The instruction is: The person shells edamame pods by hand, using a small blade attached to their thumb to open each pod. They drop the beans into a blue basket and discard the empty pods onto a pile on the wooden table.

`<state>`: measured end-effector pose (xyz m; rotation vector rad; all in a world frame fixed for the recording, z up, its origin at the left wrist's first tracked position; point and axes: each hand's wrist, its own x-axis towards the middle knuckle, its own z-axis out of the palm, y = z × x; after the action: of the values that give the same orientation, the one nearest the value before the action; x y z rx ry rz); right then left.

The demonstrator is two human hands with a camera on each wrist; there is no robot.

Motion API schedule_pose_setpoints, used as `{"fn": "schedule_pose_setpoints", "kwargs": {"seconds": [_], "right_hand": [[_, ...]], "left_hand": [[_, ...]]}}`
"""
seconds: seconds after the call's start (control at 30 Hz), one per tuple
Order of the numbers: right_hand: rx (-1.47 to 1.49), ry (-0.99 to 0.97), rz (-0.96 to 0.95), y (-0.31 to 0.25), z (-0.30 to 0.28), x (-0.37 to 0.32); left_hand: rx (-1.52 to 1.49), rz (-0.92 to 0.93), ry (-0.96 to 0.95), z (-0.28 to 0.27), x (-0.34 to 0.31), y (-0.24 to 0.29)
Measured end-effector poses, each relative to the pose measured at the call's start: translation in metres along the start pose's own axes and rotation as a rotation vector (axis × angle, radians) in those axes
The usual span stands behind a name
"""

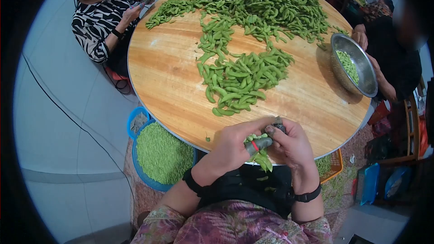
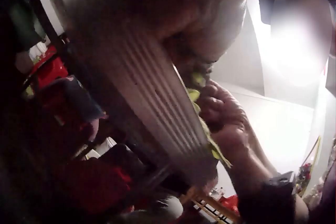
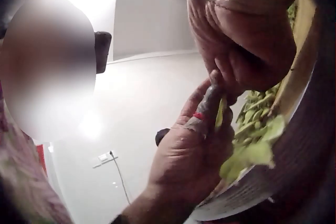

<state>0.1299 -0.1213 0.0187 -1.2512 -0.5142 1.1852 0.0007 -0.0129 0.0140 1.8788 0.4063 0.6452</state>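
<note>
My left hand [image 1: 233, 144] holds several green edamame pods [image 1: 264, 161] and loose beans in its curled fingers, just over the table's near edge. A grey cover with a red band wraps its thumb [image 3: 210, 103]. My right hand [image 1: 294, 147] meets it from the other side, bent thumb and fingers pinching at a pod mostly hidden by the fingertips. Dark grey covers its fingertips too. In the left wrist view the right hand [image 2: 226, 113] is curled beside pale green pods [image 2: 210, 140]. A pile of pods [image 1: 246, 79] lies on the table just beyond both hands.
The round wooden table [image 1: 167, 86] carries a large pod heap [image 1: 266, 2] at the back. Shelled beans fill a blue basin [image 1: 165, 153] at lower left. A metal colander [image 1: 366, 70] stands at right by a person in black. Another person sits at left [image 1: 108, 18].
</note>
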Motion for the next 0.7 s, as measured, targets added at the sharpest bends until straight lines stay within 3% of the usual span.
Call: {"fn": "schedule_pose_setpoints", "kwargs": {"seconds": [0.03, 0.07, 0.13, 0.2, 0.27, 0.3, 0.37, 0.4, 0.47, 0.5, 0.57, 0.7], "right_hand": [[0.187, -0.04, 0.09, 0.001, 0.0, -0.002], [0.188, -0.04, 0.092, 0.005, 0.0, -0.002], [0.54, -0.163, 0.144, 0.013, -0.001, 0.0], [0.533, -0.131, 0.094, 0.011, 0.005, 0.0], [0.522, -0.096, 0.049, 0.008, 0.009, -0.001], [0.385, -0.011, -0.002, 0.005, 0.009, 0.0], [0.101, 0.105, -0.099, 0.0, 0.009, 0.0], [0.097, 0.106, -0.097, -0.002, 0.009, 0.0], [-0.159, 0.128, -0.134, -0.003, 0.011, -0.001], [-0.161, 0.126, -0.132, -0.001, 0.013, 0.0], [-0.265, 0.166, -0.253, 0.003, 0.016, 0.001], [-0.284, 0.188, -0.273, 0.009, 0.024, 0.008]], "left_hand": [[0.106, 0.201, -0.074, -0.004, 0.002, -0.007], [0.211, 0.401, -0.148, -0.005, 0.002, -0.013], [0.1, 0.368, -0.109, -0.002, 0.001, -0.018], [-0.01, 0.335, -0.071, 0.003, -0.001, -0.018], [-1.142, -0.346, -0.076, 0.008, -0.007, -0.017], [-1.145, -0.346, -0.076, 0.007, -0.006, -0.015], [-0.91, -0.417, -0.066, 0.005, -0.007, -0.01], [-0.914, -0.417, -0.065, 0.005, -0.007, -0.01], [-0.372, -0.218, -0.038, 0.003, -0.01, -0.01], [-0.374, -0.22, -0.035, 0.001, -0.011, -0.011], [-0.029, -0.11, 0.019, -0.001, -0.011, -0.015], [0.001, -0.054, 0.078, 0.0, -0.013, -0.018]]}}
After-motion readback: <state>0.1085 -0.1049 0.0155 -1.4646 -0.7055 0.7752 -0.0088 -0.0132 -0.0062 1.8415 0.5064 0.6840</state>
